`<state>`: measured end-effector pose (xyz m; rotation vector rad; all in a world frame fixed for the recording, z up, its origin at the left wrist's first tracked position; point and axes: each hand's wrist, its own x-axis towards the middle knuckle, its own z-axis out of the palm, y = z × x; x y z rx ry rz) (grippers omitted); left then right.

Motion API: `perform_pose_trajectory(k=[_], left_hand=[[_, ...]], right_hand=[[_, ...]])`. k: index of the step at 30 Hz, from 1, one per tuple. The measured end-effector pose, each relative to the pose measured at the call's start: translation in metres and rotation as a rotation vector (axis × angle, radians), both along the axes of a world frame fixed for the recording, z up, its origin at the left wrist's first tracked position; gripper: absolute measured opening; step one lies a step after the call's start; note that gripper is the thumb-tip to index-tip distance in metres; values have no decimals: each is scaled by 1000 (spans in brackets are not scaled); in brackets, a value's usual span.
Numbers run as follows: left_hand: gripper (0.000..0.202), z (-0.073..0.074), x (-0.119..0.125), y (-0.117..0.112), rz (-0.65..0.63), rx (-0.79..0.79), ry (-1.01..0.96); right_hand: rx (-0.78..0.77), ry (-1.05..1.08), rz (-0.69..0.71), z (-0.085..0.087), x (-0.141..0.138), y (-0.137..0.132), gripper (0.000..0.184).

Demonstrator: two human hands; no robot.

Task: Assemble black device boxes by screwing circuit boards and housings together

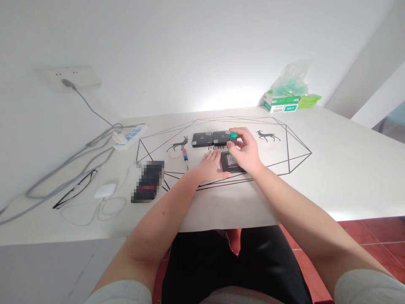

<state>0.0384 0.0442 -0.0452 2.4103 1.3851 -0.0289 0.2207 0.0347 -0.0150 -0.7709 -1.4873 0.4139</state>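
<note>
My right hand [245,154] pinches a small green-topped tool [233,137], held upright over a dark square device [230,163] lying on the white table [332,169]. My left hand [210,166] lies flat, fingers stretched out, against the device's left edge. Two black boxes [211,138] sit side by side just behind the hands. A screwdriver with a red and blue handle [185,156] lies to the left of my left hand.
A blurred dark object [148,181], a white charger with cable [105,191] and glasses [76,188] lie at the left. A power strip [128,136] with grey cables runs to a wall socket [71,78]. Green boxes [286,103] stand at the back right.
</note>
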Motion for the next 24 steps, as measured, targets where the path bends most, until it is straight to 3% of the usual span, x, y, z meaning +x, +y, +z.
perform_pose_trajectory(k=[10,24], left_hand=[[130,-6,-3,3,-16,12,0],[128,2,-1,-1,-10,-3,-47]], right_hand=[[0,33,-3,0,2,1,31],[-13,-62,10,1,-1,-2,31]])
